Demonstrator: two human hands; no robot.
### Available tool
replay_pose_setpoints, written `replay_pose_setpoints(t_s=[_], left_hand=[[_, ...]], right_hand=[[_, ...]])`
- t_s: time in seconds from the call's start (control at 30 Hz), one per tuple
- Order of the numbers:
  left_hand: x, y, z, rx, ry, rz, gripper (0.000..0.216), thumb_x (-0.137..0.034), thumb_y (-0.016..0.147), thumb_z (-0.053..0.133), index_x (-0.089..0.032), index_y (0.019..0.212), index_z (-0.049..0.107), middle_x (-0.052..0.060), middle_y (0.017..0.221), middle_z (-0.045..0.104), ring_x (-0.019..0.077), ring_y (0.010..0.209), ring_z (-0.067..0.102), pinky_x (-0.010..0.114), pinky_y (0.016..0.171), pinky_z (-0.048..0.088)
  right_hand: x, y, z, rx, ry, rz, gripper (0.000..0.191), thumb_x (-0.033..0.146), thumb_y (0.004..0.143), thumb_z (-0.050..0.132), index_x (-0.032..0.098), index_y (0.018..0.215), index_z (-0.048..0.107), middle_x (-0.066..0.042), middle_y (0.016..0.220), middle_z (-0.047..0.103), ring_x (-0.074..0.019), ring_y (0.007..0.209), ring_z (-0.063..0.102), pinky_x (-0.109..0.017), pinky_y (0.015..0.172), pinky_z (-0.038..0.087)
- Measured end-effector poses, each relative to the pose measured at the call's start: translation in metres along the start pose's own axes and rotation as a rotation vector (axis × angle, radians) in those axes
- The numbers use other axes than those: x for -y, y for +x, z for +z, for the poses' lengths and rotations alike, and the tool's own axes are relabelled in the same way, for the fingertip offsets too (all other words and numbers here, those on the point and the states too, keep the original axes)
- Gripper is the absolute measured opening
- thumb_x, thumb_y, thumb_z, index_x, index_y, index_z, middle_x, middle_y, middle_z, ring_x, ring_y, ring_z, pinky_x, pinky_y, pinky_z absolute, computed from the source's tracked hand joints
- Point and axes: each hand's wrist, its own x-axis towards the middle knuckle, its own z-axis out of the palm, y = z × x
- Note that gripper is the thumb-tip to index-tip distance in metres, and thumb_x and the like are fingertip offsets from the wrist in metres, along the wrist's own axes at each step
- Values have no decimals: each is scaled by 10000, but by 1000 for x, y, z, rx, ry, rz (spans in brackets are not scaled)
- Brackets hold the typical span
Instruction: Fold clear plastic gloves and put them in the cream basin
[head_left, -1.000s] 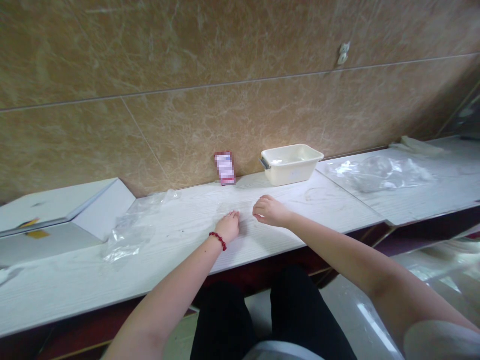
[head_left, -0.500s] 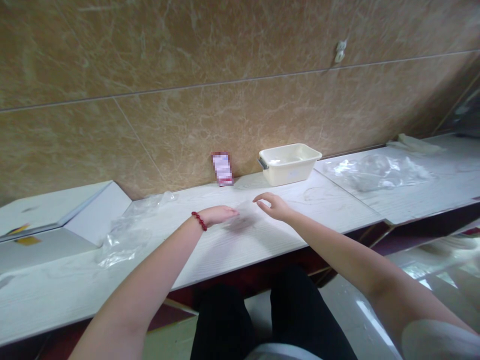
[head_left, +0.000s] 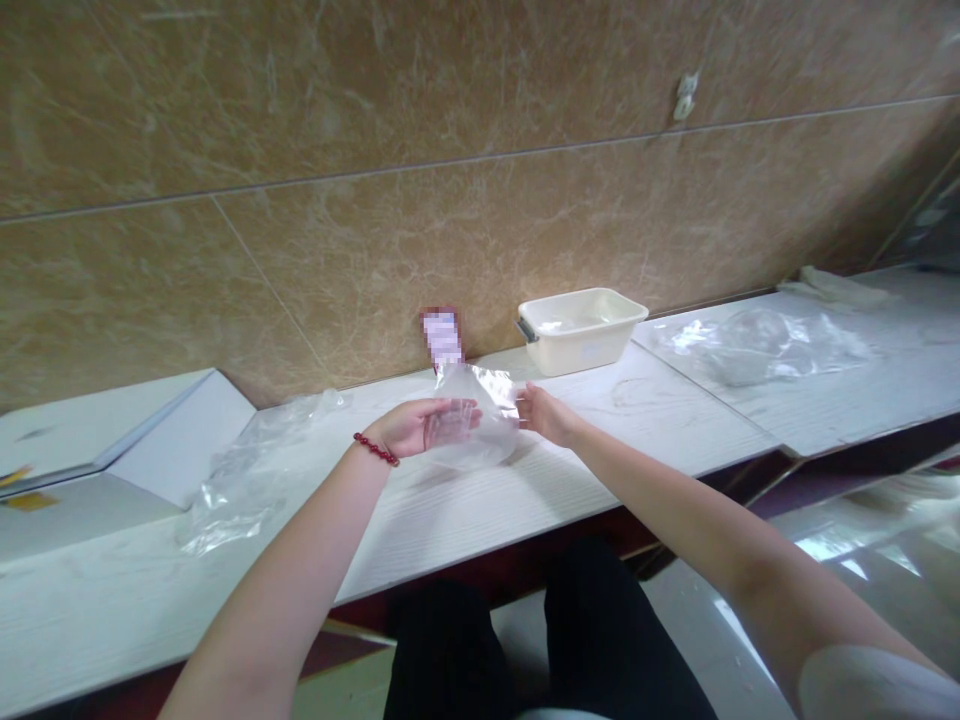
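Dark legs nearest, cut off by the lower edge; both forearms run up from there. Left hand, red bracelet at the wrist: fingers stretched out and loosely spread, showing through the clear bag. Whether they sit inside the bag or behind it, and whether they grip, cannot tell. Right hand: fingers curled in close, holding the bag's right edge; fingertips partly lost in glare. Bag lies between the two hands, touching both, above the bench; its lower outline fades against the pale surface, mouth hard to place. Left along the bench, crumpled film beside a white box, box cut off by the frame. Beyond the bag, a red-edged panel against the wall, pixelated, its foot partly covered by the bag. Cream tub to its right, contents indistinct.
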Motion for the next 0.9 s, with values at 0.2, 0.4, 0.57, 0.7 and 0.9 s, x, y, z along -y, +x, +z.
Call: replay_pose_setpoints(t_s=[0.2, 0.4, 0.57, 0.7, 0.9], left_hand=[[18, 8, -36, -130, -189, 110, 322, -166, 805, 370, -52, 1082, 489, 144, 1054, 559, 227, 1050, 458, 367, 907, 334], [42, 19, -76, -227, -290, 165, 314, -163, 803, 366, -57, 1071, 490, 134, 1001, 588, 200, 966, 526, 344, 878, 375], [45, 24, -92, -249, -311, 146, 326, -168, 807, 371, -64, 1100, 470, 134, 970, 600, 194, 950, 537, 326, 861, 391], [44, 27, -94, -251, -312, 115, 328, -171, 807, 379, -66, 1105, 466, 129, 954, 607, 186, 921, 551, 309, 850, 397], [45, 31, -89, -271, -302, 108, 314, -171, 806, 386, -73, 1085, 492, 115, 977, 599, 171, 885, 565, 278, 827, 410]], right_hand=[[5, 18, 12, 146, 54, 176, 465, 537, 777, 283, 147, 898, 505, -76, 846, 602, -176, 763, 581, -372, 721, 432], [-6, 54, 26, 95, -271, 208, 209, 218, 624, 640, 135, 787, 539, -17, 686, 594, -107, 615, 576, -255, 608, 478], [-22, 75, 26, 15, -321, 183, 158, 185, 599, 655, 123, 685, 538, 20, 570, 558, -65, 532, 537, -194, 550, 476], [-26, 77, 19, -10, -310, 159, 160, 227, 609, 647, 133, 696, 551, 12, 601, 570, -74, 564, 547, -199, 562, 479], [-17, 72, 15, 15, -279, 144, 177, 295, 651, 609, 131, 688, 554, 3, 653, 573, -75, 588, 557, -169, 536, 462]])
